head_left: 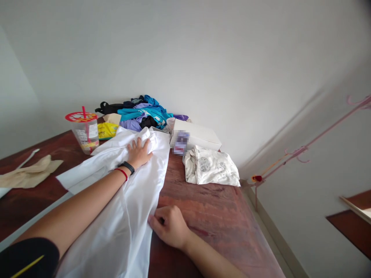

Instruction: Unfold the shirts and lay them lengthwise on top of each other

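A white shirt lies lengthwise over the dark red wooden table, its far part bunched in soft folds. My left hand, with a black band and a red cord at the wrist, presses flat on that far part, fingers spread. Nearer to me, my right hand is curled closed at the shirt's right edge, thumb and finger pinching the cloth there. A sleeve-like piece of the shirt spreads out to the left under my left forearm.
A plastic cup with a red straw stands at the left, near a yellow packet and brown paper. Behind are piled clothes, a white box and a folded patterned cloth. A pink hook rack stands right.
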### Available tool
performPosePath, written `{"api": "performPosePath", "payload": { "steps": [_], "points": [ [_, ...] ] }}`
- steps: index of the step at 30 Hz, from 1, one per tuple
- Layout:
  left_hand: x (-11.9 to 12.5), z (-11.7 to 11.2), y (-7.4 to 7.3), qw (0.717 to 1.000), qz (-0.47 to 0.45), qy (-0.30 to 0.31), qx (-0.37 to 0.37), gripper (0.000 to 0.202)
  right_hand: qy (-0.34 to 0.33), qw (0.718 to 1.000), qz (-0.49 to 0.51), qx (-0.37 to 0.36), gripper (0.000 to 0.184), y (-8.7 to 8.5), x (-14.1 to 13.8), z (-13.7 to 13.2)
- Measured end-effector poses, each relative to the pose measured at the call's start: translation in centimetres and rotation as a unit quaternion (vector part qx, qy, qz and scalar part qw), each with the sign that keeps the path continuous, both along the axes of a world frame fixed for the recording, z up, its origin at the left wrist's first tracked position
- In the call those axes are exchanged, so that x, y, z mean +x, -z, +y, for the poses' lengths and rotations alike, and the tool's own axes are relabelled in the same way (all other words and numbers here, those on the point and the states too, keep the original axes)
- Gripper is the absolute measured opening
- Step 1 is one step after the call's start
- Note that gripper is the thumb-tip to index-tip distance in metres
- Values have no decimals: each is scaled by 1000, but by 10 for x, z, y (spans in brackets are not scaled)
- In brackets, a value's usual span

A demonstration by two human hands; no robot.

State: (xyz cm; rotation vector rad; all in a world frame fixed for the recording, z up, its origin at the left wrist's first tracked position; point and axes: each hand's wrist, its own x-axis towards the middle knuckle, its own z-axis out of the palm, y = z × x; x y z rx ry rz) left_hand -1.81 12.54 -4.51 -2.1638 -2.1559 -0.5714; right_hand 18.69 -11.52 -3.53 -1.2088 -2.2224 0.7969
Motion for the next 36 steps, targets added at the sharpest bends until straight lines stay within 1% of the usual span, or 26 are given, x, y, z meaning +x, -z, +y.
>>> {"api": "performPosePath", "payload": {
  "steps": [4,9,16,24,30,33,35,36],
  "points": [
    [0,-2,-3,1000,14,-1,-5,75,21,998,-44,33,44,5,-5,-1],
    [-2,-3,-3,1000,16,-4,-6,75,-14,994,-89,58,40,4,-7,-1],
    [-3,-2,-1,999,38,-8,-9,75,-37,991,-98,82,35,7,-6,-2],
    [-5,1,2,999,40,-7,-5,75,-44,992,-97,74,35,10,-7,-1],
    [-5,0,0,999,39,-5,-2,76,-43,994,-77,58,34,5,-7,-1],
    [-5,-1,-3,999,34,-6,-10,76,-26,996,-71,45,34,2,-6,1],
    [-5,-1,-4,1000,23,-5,-8,76,-13,997,-67,33,34,-3,-6,5],
    [-5,-1,-4,1000,16,-3,-8,76,-20,998,-65,17,34,-7,-6,8]
  ]
}}
